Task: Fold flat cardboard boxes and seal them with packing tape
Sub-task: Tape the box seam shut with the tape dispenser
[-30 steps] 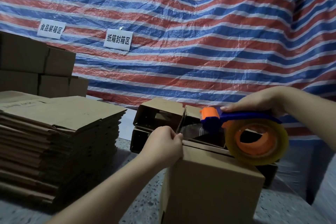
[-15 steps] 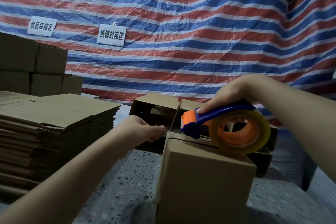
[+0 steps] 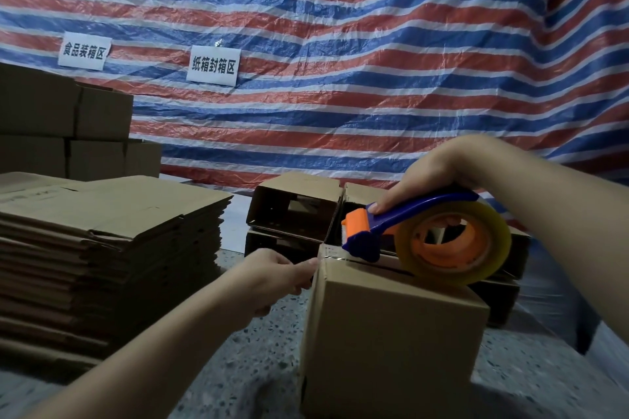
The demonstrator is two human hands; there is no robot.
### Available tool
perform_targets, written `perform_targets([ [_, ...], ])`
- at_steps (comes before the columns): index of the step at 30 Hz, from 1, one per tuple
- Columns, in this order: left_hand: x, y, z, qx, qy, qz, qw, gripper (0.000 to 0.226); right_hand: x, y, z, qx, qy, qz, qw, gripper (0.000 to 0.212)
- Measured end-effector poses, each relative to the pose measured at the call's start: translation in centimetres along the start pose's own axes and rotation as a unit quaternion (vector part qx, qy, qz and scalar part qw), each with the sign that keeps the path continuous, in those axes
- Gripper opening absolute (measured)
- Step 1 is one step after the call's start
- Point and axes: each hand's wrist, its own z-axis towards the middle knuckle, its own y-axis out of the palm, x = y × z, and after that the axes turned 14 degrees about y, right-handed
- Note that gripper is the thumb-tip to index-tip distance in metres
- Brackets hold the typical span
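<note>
Brown folded cardboard box stands near centre on speckled worktop, top seam running left to right. Left hand pinches tape end at box's left edge. Right hand grips blue-orange tape dispenser on seam; likely pull runs rightward.

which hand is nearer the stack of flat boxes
Left. The left hand is between the stack of flat boxes and the box; the right hand is beyond, holding the tape dispenser.
</note>
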Motion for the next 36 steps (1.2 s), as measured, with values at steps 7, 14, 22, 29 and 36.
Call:
perform_targets([
  [7, -1.1, 0.6, -0.4, -0.083, -0.052, -0.104, 0.990, 0.053, -0.1, 0.1, -0.1, -0.025, -0.007, 0.007, 1.000, 0.072],
  [14, -2.8, 1.3, -1.0, -0.185, -0.125, -0.212, 0.951, 0.063, 0.1, 0.0, -0.1, -0.029, -0.009, 0.010, 0.999, 0.074],
  [22, 1.9, 2.3, -0.4, 0.139, 0.161, -0.105, 0.972, 0.045, 0.2, 0.2, -0.1, -0.027, -0.013, 0.024, 0.999, 0.070],
  [29, 1.6, 3.5, 0.9, 0.061, 0.078, -0.124, 0.987, 0.027, 0.2, 0.1, 0.2, -0.035, -0.021, 0.022, 0.999, 0.070],
  [36, 1.4, 3.3, 0.9, 0.044, 0.075, -0.114, 0.990, 0.026, -0.1, -0.1, 0.5, -0.042, -0.018, 0.021, 0.999, 0.059],
])
